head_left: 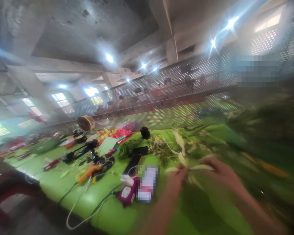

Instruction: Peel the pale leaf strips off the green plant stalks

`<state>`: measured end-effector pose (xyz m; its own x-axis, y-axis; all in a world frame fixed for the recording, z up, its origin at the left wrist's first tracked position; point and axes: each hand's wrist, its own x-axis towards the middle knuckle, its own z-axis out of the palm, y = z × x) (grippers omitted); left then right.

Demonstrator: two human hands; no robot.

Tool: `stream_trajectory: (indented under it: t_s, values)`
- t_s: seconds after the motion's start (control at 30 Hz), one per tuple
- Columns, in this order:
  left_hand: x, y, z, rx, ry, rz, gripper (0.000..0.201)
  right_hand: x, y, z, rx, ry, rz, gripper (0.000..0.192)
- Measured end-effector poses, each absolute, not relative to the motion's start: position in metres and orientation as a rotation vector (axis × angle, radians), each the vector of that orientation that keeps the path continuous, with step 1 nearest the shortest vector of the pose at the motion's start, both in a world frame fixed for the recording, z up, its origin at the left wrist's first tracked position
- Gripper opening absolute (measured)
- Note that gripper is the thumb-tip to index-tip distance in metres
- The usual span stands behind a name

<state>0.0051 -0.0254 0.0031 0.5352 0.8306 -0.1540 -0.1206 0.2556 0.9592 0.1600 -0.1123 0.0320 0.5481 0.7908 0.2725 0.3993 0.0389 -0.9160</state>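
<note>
Both hands meet low in the middle of the view, above the green table (107, 209); the picture is blurred by motion, so small details are not sure. The left hand (177, 174) has its fingers pinched together on the pale leaves (198, 168), at the point where the strips come together; the right hand (221, 171) lies over the same leaves from the other side, with its fingers curled on them, but whether it grips firmly I cannot tell. The leaves are thin and long; they lie between the two hands and spread a little past them, just above the table.

Behind the hands there is a heap of greens (159, 147) with more pale strips; to the far right a big mass of green stems is only a blur. Left of the hands lie a phone (133, 163), a small pink device (127, 194) with a white cable (80, 209), and some tools (93, 160); further back stands a small fan (86, 123), and a perforated panel (186, 94) closes the back of the table.

In my judgement the hands are folding or tying the strips; to do this well, the pinch of the left hand should stay at the crossing point, and the right hand should pull evenly, because such dry leaves can tear or slip; the other strips should stay away from the cable.
</note>
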Motion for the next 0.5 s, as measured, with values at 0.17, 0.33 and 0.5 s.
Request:
stream_trajectory:
  t_s: [0.17, 0.33, 0.5]
  values:
    - [0.006, -0.016, -0.003, 1.077, 0.729, 0.887, 0.045, 0.159, -0.115, 0.027, -1.569, -0.849, 0.400, 0.033]
    - [0.005, -0.006, -0.012, 1.073, 0.710, 0.970, 0.040, 0.145, -0.103, 0.006, -1.635, -1.127, 0.648, 0.034]
    - [0.010, -0.003, -0.019, 1.032, 0.696, 1.039, 0.038, 0.135, -0.092, -0.019, -1.579, -1.302, 0.679, 0.030]
